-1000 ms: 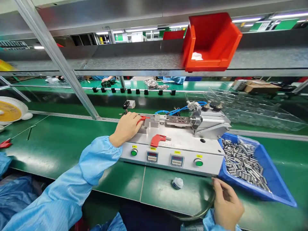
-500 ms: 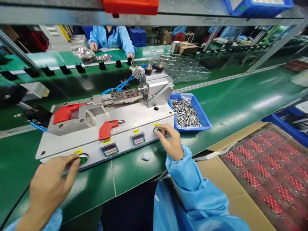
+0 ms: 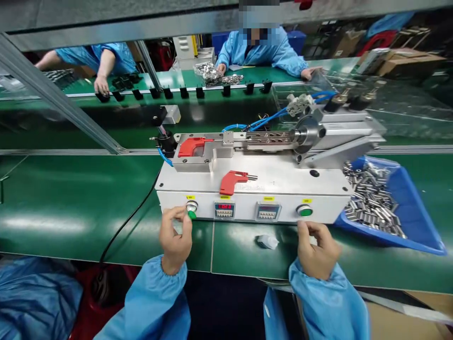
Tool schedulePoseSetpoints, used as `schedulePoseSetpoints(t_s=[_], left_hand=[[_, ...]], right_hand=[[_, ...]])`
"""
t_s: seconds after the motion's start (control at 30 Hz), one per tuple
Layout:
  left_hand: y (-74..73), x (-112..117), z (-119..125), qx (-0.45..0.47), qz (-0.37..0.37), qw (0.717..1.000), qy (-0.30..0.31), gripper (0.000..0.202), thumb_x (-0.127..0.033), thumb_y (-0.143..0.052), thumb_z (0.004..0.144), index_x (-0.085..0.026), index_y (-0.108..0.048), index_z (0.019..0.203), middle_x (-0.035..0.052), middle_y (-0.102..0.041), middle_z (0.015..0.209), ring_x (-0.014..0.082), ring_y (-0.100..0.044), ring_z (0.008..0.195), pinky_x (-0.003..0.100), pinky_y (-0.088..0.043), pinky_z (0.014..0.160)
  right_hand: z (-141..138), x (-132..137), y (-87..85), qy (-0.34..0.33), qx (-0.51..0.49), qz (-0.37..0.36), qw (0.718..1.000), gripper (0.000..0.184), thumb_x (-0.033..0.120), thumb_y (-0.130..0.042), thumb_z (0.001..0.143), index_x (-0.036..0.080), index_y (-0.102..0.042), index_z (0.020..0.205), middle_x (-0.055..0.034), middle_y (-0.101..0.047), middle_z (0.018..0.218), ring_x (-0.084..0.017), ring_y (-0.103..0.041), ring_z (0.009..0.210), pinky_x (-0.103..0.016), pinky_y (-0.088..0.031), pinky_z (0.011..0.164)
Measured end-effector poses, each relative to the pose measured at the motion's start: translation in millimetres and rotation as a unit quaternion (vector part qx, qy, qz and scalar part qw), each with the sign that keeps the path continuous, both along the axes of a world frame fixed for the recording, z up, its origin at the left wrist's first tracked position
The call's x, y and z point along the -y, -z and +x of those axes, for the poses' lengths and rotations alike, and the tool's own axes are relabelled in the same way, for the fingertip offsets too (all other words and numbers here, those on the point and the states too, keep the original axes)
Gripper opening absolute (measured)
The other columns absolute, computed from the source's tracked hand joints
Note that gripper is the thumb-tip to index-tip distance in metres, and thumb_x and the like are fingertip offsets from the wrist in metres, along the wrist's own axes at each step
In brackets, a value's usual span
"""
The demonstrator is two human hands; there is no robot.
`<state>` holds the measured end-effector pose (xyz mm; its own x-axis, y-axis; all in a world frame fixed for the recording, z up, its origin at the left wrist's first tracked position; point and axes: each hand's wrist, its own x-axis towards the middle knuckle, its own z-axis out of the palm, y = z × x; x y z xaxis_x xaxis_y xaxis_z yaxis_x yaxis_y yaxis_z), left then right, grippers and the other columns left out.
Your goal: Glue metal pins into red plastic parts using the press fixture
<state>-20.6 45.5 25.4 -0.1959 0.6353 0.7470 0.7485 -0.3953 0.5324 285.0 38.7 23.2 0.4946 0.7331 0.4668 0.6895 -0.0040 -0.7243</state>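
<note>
My left hand [image 3: 176, 241] is at the left green button [image 3: 191, 214] on the front of a metal bench fixture [image 3: 283, 182]. Its thumb and index finger are slightly apart at the button's edge, with nothing held. My right hand [image 3: 320, 250] is just below the right green button [image 3: 304, 211], clear of it, thumb and index finger curled together with nothing visible between them. A red pistol-shaped handle [image 3: 191, 147] sits in the fixture's slot, a thin metal rod at its tip. Another red handle [image 3: 231, 182] with a short metal tube lies on top of the fixture.
A blue bin [image 3: 417, 208] of short metal tubes stands at the fixture's right. A small whitish piece [image 3: 268, 242] lies in front. Blue air hoses [image 3: 269, 118] run behind the fixture. Across the bench, two people in blue sleeves handle parts. A metal post [image 3: 63, 94] slants at left.
The view has swung left. My right hand has come off the right button and dropped below it; my left stays at its button. Red digits now glow on the left display.
</note>
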Motion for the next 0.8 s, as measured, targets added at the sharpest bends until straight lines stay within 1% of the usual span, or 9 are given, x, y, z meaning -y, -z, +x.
schedulePoseSetpoints(t_s=[0.17,0.23,0.33,0.4,0.47,0.6,0.63,0.7,0.8], left_hand=[[-67.6,-23.5,10.3,-0.108,0.047,0.988,0.102,0.014,-0.014,-0.056,0.097,-0.020,-0.066,0.106,0.0068,-0.068,0.092,0.0218,-0.065,0.086,0.037,-0.054,0.080],[-72.1,-23.3,6.5,-0.127,0.059,0.984,0.111,0.017,-0.018,-0.053,0.100,-0.021,-0.066,0.110,0.0077,-0.068,0.097,0.0228,-0.066,0.090,0.039,-0.054,0.081],[-37.3,10.5,1.0,-0.055,0.089,0.991,0.086,0.025,-0.023,-0.046,0.103,-0.028,-0.062,0.121,0.0042,-0.067,0.096,0.0236,-0.064,0.085,0.042,-0.052,0.081],[-6.0,40.8,2.8,-0.079,-0.026,0.991,0.104,0.025,-0.027,-0.049,0.102,-0.027,-0.064,0.123,0.0067,-0.069,0.102,0.0267,-0.063,0.092,0.043,-0.050,0.085],[17.3,59.0,7.8,-0.185,-0.155,0.960,0.141,0.021,-0.030,-0.056,0.102,-0.023,-0.067,0.119,0.0103,-0.070,0.109,0.0286,-0.063,0.101,0.043,-0.049,0.089],[30.2,54.7,14.9,-0.257,-0.295,0.910,0.140,0.027,-0.031,-0.053,0.105,-0.018,-0.067,0.124,0.0158,-0.065,0.125,0.0315,-0.058,0.116,0.044,-0.047,0.098],[29.2,51.3,14.7,-0.256,-0.305,0.907,0.134,0.028,-0.030,-0.050,0.106,-0.018,-0.066,0.126,0.0161,-0.064,0.127,0.0316,-0.057,0.118,0.045,-0.047,0.100],[26.9,47.7,12.8,-0.255,-0.319,0.903,0.133,0.030,-0.028,-0.045,0.107,-0.019,-0.064,0.128,0.0160,-0.062,0.129,0.0315,-0.055,0.120,0.045,-0.045,0.102],[28.0,48.6,8.5,-0.251,-0.323,0.902,0.139,0.032,-0.032,-0.043,0.109,-0.018,-0.063,0.130,0.0160,-0.060,0.132,0.0319,-0.053,0.122,0.046,-0.044,0.104]], right_hand=[[-0.4,6.0,1.1,-0.007,0.010,-0.007,1.000,0.051,0.068,-0.058,0.091,0.022,-0.060,0.070,-0.0040,-0.063,0.063,-0.018,-0.059,0.059,-0.032,-0.050,0.065],[-4.1,8.2,3.4,0.002,0.000,0.000,1.000,0.047,0.064,-0.062,0.089,0.022,-0.060,0.069,-0.0050,-0.063,0.063,-0.019,-0.060,0.060,-0.033,-0.050,0.066],[-8.3,9.3,11.8,0.047,-0.054,0.051,0.996,0.038,0.054,-0.065,0.090,0.021,-0.058,0.071,-0.0032,-0.060,0.061,-0.019,-0.059,0.058,-0.033,-0.049,0.062],[-7.9,9.6,18.4,0.068,-0.095,0.094,0.989,0.033,0.047,-0.067,0.089,0.022,-0.056,0.071,0.0003,-0.054,0.057,-0.017,-0.055,0.051,-0.031,-0.045,0.057],[-9.1,16.7,23.8,0.076,-0.107,0.138,0.982,0.031,0.042,-0.067,0.089,0.023,-0.052,0.070,0.0026,-0.049,0.055,-0.015,-0.051,0.048,-0.031,-0.043,0.055],[-43.2,77.3,32.1,0.071,-0.023,0.193,0.978,0.027,0.039,-0.052,0.102,0.025,-0.052,0.079,0.0031,-0.042,0.059,-0.015,-0.046,0.048,-0.033,-0.041,0.054],[-59.2,98.8,35.6,0.039,-0.006,0.158,0.987,0.029,0.038,-0.044,0.106,0.026,-0.054,0.081,0.0034,-0.036,0.058,-0.016,-0.044,0.047,-0.032,-0.039,0.051],[-94.1,136.0,47.0,-0.152,-0.003,-0.040,0.988,0.027,0.037,-0.043,0.107,0.025,-0.063,0.092,0.0001,-0.049,0.062,-0.020,-0.055,0.052,-0.036,-0.049,0.053],[-134.0,157.2,74.8,-0.367,-0.049,-0.180,0.911,0.026,0.037,-0.054,0.104,0.024,-0.071,0.119,-0.0052,-0.068,0.088,-0.019,-0.065,0.065,-0.033,-0.058,0.063]])
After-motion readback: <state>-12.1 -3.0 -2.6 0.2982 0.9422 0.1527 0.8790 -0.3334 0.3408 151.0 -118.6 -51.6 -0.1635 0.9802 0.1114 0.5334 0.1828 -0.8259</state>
